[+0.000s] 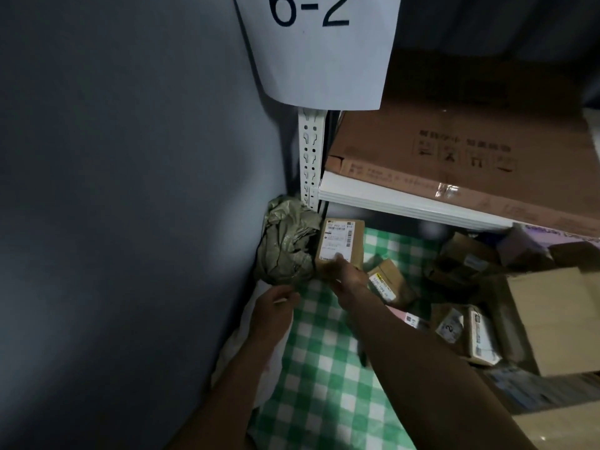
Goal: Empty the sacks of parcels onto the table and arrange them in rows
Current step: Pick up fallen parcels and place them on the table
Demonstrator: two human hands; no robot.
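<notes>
Gingham cloth (324,368), parcel (337,235) lengthwise toward shelf (406,203)

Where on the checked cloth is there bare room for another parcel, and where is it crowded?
Bare: checked cloth between the forearms, and a strip under the shelf beside the labelled box. Crowded: the parcel heap at right.

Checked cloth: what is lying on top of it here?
A labelled brown box held by the right hand, a smaller carton beside it, and more parcels to the right. What the cloth covers cannot be seen.
</notes>
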